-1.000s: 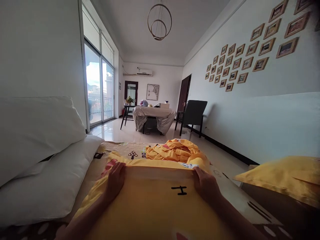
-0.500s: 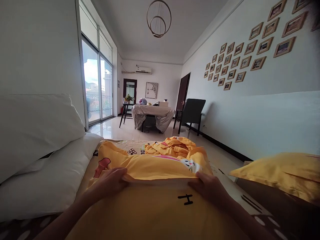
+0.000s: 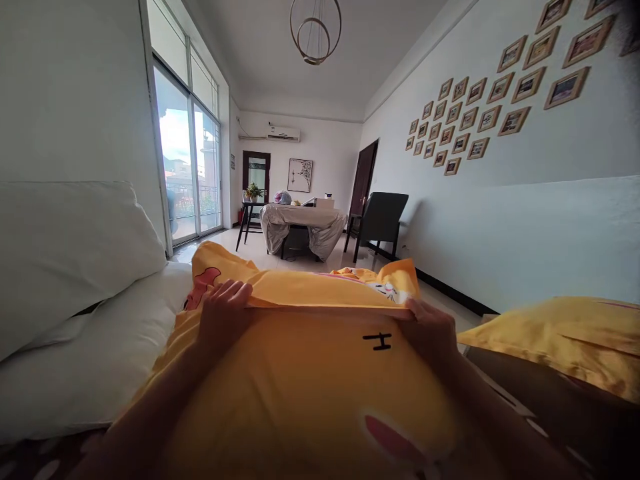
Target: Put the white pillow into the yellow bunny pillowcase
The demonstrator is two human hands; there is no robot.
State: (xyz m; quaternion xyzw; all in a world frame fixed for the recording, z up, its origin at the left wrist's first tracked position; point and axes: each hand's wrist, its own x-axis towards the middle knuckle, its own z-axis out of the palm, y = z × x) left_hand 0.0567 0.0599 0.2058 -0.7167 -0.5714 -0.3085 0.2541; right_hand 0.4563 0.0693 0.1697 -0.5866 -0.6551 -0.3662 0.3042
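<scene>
A yellow pillowcase with a black letter and a pink-and-white cartoon print is stretched out in front of me. My left hand grips its far edge on the left, fingers curled over the cloth. On the right, my right hand pinches the same edge, keeping it straight and taut between both hands. Beyond this edge the cloth shows a rabbit face and a pink figure. More crumpled yellow cloth lies just behind, mostly hidden by the raised pillowcase.
White cushions line the left side. A yellow pillow rests at the right on a dark brown surface. Farther off stand a covered table, a black chair and a stool with a plant.
Both hands have lifted the pillowcase edge up and away from me, and moved slightly wider apart. The crumpled cloth behind is now mostly covered, and a pink-and-white print shows near me.
</scene>
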